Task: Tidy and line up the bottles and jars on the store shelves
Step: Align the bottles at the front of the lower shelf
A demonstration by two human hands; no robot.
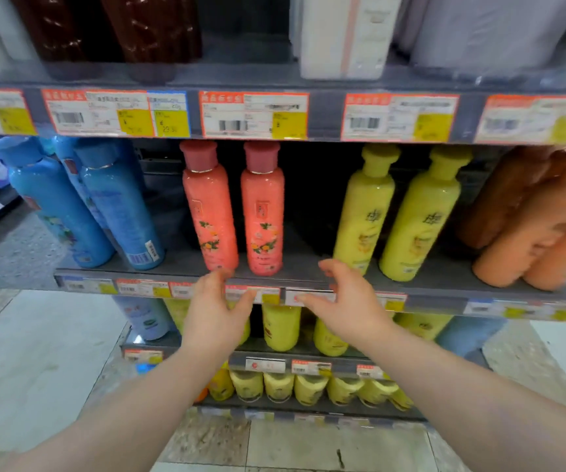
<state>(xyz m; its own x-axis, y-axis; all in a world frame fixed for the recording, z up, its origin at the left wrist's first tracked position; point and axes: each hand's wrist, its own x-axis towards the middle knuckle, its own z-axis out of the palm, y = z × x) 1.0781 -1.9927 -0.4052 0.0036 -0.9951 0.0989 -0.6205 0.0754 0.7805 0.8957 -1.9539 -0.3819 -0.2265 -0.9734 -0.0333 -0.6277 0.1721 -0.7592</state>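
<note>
1. Both bare forearms reached forward. The left hand (213, 308) hung just below the pink bottles (263, 216), fingers loosely spread, holding nothing.
2. The right hand (346, 301), below and right of them, was likewise spread and empty.
3. The pink bottles stood upright on the grey shelf (309, 267): tall, glossy plastic cylinders with flared caps.

The blue bottles (53, 206) are bright blue, with blue caps. The pink bottles (210, 212) are coral-pink with darker rose caps (198, 155) and a print of green leaves and orange fruit low on the front. The yellow bottles (366, 212) are lemon yellow, caps too. The orange bottles (526, 226) are peach-orange. The brown bottles (152, 25) are dark reddish brown. The price labels (254, 115) are white, red-edged, with yellow patches; one blue-edged label (169, 114) sits among them. The shelf (309, 264) is grey.
</note>
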